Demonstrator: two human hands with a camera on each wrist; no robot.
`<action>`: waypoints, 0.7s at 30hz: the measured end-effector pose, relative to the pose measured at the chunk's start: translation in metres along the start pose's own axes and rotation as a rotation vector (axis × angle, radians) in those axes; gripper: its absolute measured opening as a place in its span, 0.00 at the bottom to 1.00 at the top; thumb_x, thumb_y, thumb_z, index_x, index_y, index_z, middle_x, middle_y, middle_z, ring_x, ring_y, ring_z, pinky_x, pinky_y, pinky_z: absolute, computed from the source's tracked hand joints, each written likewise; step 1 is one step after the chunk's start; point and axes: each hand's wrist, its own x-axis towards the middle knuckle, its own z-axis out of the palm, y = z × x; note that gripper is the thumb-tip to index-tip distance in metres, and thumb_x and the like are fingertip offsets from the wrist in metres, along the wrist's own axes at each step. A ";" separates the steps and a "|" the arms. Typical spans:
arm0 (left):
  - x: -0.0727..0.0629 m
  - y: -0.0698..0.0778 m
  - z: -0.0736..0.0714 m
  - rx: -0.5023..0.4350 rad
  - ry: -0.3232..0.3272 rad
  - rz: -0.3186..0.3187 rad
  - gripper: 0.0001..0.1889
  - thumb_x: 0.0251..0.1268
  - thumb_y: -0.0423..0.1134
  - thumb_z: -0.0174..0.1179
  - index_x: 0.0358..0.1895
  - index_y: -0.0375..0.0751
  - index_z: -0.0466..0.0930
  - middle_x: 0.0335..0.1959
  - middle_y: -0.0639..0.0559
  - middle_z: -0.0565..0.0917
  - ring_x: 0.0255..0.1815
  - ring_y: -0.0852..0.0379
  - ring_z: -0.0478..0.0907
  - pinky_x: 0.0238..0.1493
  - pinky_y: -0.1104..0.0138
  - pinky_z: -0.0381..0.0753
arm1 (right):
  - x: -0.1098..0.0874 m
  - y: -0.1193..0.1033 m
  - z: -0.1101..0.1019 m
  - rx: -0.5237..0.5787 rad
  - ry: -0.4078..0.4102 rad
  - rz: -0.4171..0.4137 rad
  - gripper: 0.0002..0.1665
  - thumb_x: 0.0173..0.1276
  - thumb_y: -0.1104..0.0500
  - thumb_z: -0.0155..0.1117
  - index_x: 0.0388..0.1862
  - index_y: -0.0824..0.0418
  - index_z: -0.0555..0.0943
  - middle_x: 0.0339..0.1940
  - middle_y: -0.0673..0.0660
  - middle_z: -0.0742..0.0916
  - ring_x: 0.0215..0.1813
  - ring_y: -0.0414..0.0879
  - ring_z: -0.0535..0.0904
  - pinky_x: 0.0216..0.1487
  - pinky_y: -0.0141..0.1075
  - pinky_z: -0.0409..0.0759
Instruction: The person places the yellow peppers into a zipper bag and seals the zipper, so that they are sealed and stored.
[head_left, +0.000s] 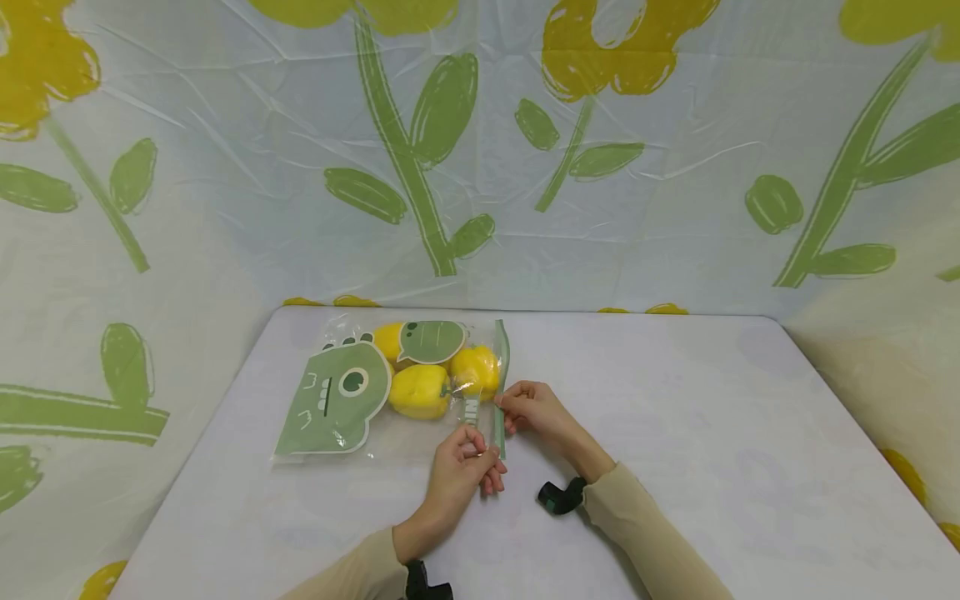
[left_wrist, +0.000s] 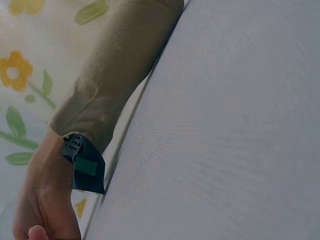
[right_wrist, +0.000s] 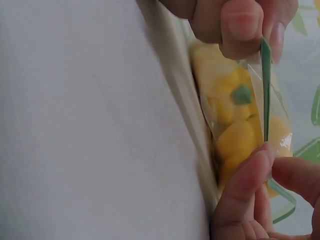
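A clear zip bag (head_left: 442,442) printed with a green cartoon dinosaur lies on the table, with yellow bell peppers (head_left: 420,392) inside. Its green zip strip (right_wrist: 266,90) runs along the right side. At the strip's near end, my left hand (head_left: 459,471) pinches it between thumb and fingers. Farther along the strip, my right hand (head_left: 536,410) pinches it with thumb and forefinger. Past the right hand, in the right wrist view, the strip's two edges stand apart in a loop. The left wrist view shows mostly my right forearm (left_wrist: 110,75) and little of either hand.
The white table (head_left: 712,417) extends right of the bag. A hanging cloth (head_left: 675,225) with printed flowers stands behind it and at the sides. A dark wrist camera (head_left: 561,497) sits under the right wrist, close above the table.
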 end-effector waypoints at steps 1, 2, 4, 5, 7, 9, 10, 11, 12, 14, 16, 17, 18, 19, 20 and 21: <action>0.000 0.000 0.000 0.002 -0.001 -0.001 0.11 0.63 0.23 0.58 0.33 0.34 0.63 0.22 0.37 0.82 0.15 0.56 0.79 0.18 0.71 0.74 | 0.000 0.001 0.000 0.016 0.011 0.003 0.15 0.69 0.63 0.61 0.47 0.72 0.71 0.20 0.53 0.81 0.22 0.41 0.76 0.29 0.31 0.77; 0.000 0.001 0.000 0.003 -0.003 -0.001 0.11 0.63 0.23 0.58 0.33 0.34 0.63 0.22 0.37 0.82 0.15 0.56 0.79 0.18 0.71 0.74 | 0.001 0.002 0.000 0.032 0.021 0.003 0.18 0.68 0.64 0.62 0.51 0.71 0.69 0.19 0.53 0.81 0.22 0.41 0.76 0.28 0.32 0.77; 0.000 0.001 0.000 0.006 -0.005 -0.002 0.11 0.63 0.23 0.58 0.33 0.33 0.63 0.22 0.37 0.82 0.15 0.56 0.79 0.18 0.71 0.74 | 0.002 0.004 0.000 0.059 0.032 -0.005 0.26 0.67 0.65 0.63 0.60 0.70 0.65 0.19 0.52 0.81 0.22 0.41 0.75 0.29 0.32 0.77; 0.000 0.001 0.000 0.006 -0.006 -0.002 0.11 0.63 0.23 0.58 0.33 0.33 0.63 0.22 0.36 0.82 0.15 0.56 0.79 0.18 0.71 0.74 | 0.002 0.005 -0.001 0.069 0.031 -0.010 0.30 0.67 0.65 0.63 0.64 0.70 0.63 0.20 0.52 0.81 0.22 0.41 0.75 0.29 0.32 0.78; 0.000 0.002 0.000 0.009 -0.007 -0.001 0.11 0.63 0.23 0.58 0.33 0.33 0.63 0.22 0.36 0.82 0.15 0.57 0.79 0.18 0.71 0.74 | 0.002 0.005 -0.001 0.086 0.027 -0.016 0.34 0.67 0.66 0.63 0.69 0.68 0.62 0.20 0.52 0.82 0.22 0.41 0.75 0.29 0.32 0.78; -0.001 0.002 0.001 0.013 -0.007 -0.002 0.11 0.63 0.23 0.58 0.33 0.33 0.63 0.22 0.36 0.82 0.15 0.57 0.79 0.18 0.71 0.74 | 0.002 0.006 -0.003 0.090 0.009 -0.025 0.34 0.68 0.66 0.62 0.71 0.69 0.64 0.20 0.51 0.82 0.22 0.41 0.75 0.29 0.32 0.77; -0.001 0.002 0.001 0.015 -0.006 -0.001 0.11 0.63 0.23 0.58 0.33 0.33 0.63 0.22 0.36 0.82 0.15 0.57 0.79 0.18 0.71 0.74 | 0.001 0.006 -0.003 0.083 -0.005 -0.029 0.33 0.68 0.66 0.61 0.71 0.70 0.65 0.21 0.51 0.82 0.22 0.40 0.75 0.29 0.31 0.77; -0.001 0.002 0.001 0.016 -0.004 -0.001 0.11 0.63 0.23 0.58 0.33 0.34 0.63 0.22 0.35 0.82 0.15 0.57 0.79 0.18 0.71 0.74 | 0.001 0.006 -0.004 0.078 -0.018 -0.031 0.32 0.69 0.66 0.60 0.71 0.71 0.66 0.21 0.50 0.82 0.22 0.40 0.75 0.30 0.31 0.77; -0.001 0.002 0.001 0.017 -0.003 0.000 0.11 0.63 0.23 0.58 0.33 0.34 0.63 0.22 0.35 0.82 0.15 0.57 0.79 0.18 0.71 0.74 | 0.001 0.006 -0.004 0.073 -0.032 -0.032 0.31 0.69 0.67 0.59 0.70 0.72 0.67 0.20 0.50 0.82 0.22 0.39 0.75 0.30 0.30 0.77; -0.001 0.002 0.001 0.017 -0.002 -0.001 0.11 0.63 0.23 0.58 0.33 0.34 0.63 0.22 0.35 0.82 0.15 0.56 0.79 0.18 0.71 0.74 | 0.001 0.006 -0.005 0.062 -0.052 -0.033 0.30 0.70 0.67 0.59 0.70 0.73 0.68 0.20 0.50 0.82 0.22 0.39 0.75 0.29 0.30 0.76; -0.001 0.001 0.001 0.014 0.000 -0.003 0.11 0.63 0.23 0.58 0.33 0.35 0.63 0.22 0.36 0.82 0.15 0.56 0.79 0.18 0.71 0.74 | 0.001 0.006 -0.004 0.053 -0.055 -0.033 0.30 0.70 0.67 0.58 0.69 0.75 0.67 0.20 0.50 0.81 0.22 0.39 0.74 0.29 0.30 0.76; -0.001 0.001 0.001 0.014 0.001 -0.005 0.11 0.63 0.23 0.58 0.33 0.35 0.63 0.22 0.36 0.82 0.15 0.56 0.79 0.18 0.71 0.74 | 0.001 0.006 -0.004 0.059 -0.045 -0.030 0.30 0.69 0.67 0.58 0.69 0.75 0.66 0.20 0.50 0.81 0.22 0.39 0.74 0.29 0.30 0.76; -0.001 0.002 0.001 0.014 0.002 -0.006 0.11 0.63 0.23 0.58 0.33 0.35 0.63 0.22 0.36 0.82 0.15 0.56 0.79 0.18 0.71 0.74 | 0.001 0.006 -0.003 0.070 -0.033 -0.026 0.31 0.69 0.68 0.59 0.68 0.75 0.65 0.20 0.50 0.82 0.22 0.39 0.74 0.29 0.30 0.76; -0.001 0.002 0.001 0.015 0.002 -0.007 0.11 0.63 0.23 0.58 0.33 0.35 0.63 0.22 0.36 0.82 0.15 0.56 0.79 0.18 0.71 0.74 | 0.001 0.005 -0.003 0.079 -0.015 -0.023 0.31 0.68 0.68 0.60 0.68 0.74 0.64 0.20 0.50 0.82 0.22 0.40 0.75 0.29 0.30 0.76; -0.001 0.002 0.001 0.017 0.002 -0.008 0.11 0.63 0.23 0.58 0.33 0.35 0.63 0.22 0.37 0.82 0.15 0.56 0.79 0.18 0.71 0.74 | 0.001 0.005 -0.002 0.090 0.002 -0.021 0.31 0.68 0.68 0.60 0.67 0.74 0.63 0.20 0.50 0.82 0.21 0.40 0.75 0.29 0.30 0.76; -0.001 0.002 0.002 0.018 0.003 -0.011 0.11 0.63 0.23 0.58 0.33 0.34 0.63 0.22 0.37 0.82 0.14 0.56 0.79 0.18 0.71 0.74 | 0.001 0.005 -0.002 0.100 0.021 -0.018 0.31 0.67 0.68 0.61 0.66 0.73 0.62 0.20 0.51 0.82 0.21 0.40 0.75 0.28 0.31 0.76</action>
